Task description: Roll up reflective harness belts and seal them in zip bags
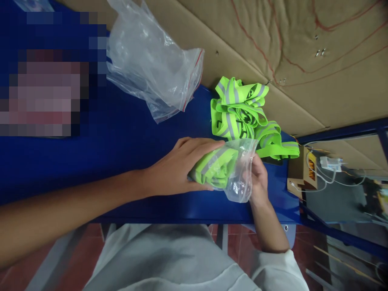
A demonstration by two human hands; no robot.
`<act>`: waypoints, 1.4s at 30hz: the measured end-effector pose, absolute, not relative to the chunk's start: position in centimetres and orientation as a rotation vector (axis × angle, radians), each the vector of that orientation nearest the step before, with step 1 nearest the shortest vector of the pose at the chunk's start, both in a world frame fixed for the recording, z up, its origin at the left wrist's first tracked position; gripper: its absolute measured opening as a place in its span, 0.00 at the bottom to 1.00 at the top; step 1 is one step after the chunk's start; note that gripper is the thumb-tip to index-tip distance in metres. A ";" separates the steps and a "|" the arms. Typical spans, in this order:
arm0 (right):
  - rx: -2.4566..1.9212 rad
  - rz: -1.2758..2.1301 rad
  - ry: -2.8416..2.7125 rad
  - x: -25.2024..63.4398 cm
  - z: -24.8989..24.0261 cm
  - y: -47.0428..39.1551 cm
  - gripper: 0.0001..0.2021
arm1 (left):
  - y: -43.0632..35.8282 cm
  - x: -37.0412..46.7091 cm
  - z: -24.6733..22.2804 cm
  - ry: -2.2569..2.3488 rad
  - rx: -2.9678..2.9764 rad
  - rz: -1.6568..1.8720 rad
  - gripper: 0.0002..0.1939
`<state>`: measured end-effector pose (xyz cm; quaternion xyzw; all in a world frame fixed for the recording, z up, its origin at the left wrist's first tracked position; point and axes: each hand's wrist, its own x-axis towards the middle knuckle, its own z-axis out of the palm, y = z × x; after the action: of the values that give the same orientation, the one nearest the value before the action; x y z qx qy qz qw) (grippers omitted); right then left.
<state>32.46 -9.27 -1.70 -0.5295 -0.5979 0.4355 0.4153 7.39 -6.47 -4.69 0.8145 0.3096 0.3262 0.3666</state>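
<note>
counter: the blue counter [127, 135] runs across the frame from the left edge to right of centre, and everything being handled is over it or on it.
spare bags: a loose heap of clear plastic bags [148, 60] lies at upper centre-left, a red line along its nearer edge, well apart from both hands.
strap pile: lime-green straps [239, 109] with grey stripes sit tangled right of centre, just beyond the held bag; the bag's top corner overlaps them from here, and i can't tell whether they touch.
backing: brown sheeting [251, 52] fills the upper right, red cords [280, 44] hanging loosely over it.
right end: a small cardboard box [303, 171] stands at the right, with a white adapter [331, 163] and its cables beside it.
held bag: the clear pouch [238, 190] is at the centre of the frame, a folded green strap [216, 161] inside its left part.
left hand: the left hand [178, 165] wraps the pouch's filled end, fingers along the top, thumb underneath, gripping strap through plastic.
right hand: the right hand [257, 173] has its fingers bent closed on the pouch's right edge; the fingertips are partly hidden.
</note>
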 end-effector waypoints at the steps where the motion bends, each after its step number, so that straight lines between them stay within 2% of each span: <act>1: -1.326 1.088 -1.516 32.5 -1.5 -9.2 0.19 | -6.4 7.4 -4.7 0.791 2.115 0.833 0.49; 5: -1.323 1.030 -1.584 32.4 -1.0 -8.9 0.15 | -6.4 7.6 -4.6 0.790 2.169 0.816 0.47; 9: -1.288 0.795 -1.558 32.8 -0.8 -8.3 0.15 | -6.4 7.8 -4.8 0.794 2.209 0.746 0.44; 14: -1.185 0.446 -1.291 35.0 -0.1 -6.9 0.09 | -6.5 7.8 -4.9 0.790 2.262 0.689 0.43; 17: -1.162 0.538 -1.346 35.9 0.3 -6.8 0.10 | -6.7 7.6 -4.8 0.896 2.256 0.667 0.43; 22: -1.227 0.847 -1.798 35.3 0.2 -7.7 0.05 | -6.9 7.6 -4.8 0.917 2.295 0.666 0.42; 30: -1.132 0.914 -1.879 35.0 -0.7 -8.1 0.10 | -6.9 7.6 -4.9 0.919 2.335 0.678 0.40; 37: -1.217 0.940 -1.918 34.6 -1.6 -8.7 0.31 | -6.6 7.3 -4.8 1.053 2.355 0.708 0.39; 39: -1.232 0.898 -1.960 34.9 -1.2 -8.5 0.31 | -6.4 7.2 -4.7 1.083 2.365 0.727 0.40; 42: -1.264 0.820 -1.995 35.3 -0.6 -8.1 0.24 | -6.3 7.2 -4.4 1.149 2.377 0.738 0.41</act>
<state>35.31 -8.06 -0.59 -0.4796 -0.7574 0.3114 0.3152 7.16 -6.35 -4.41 0.8498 0.4107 0.2640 0.1989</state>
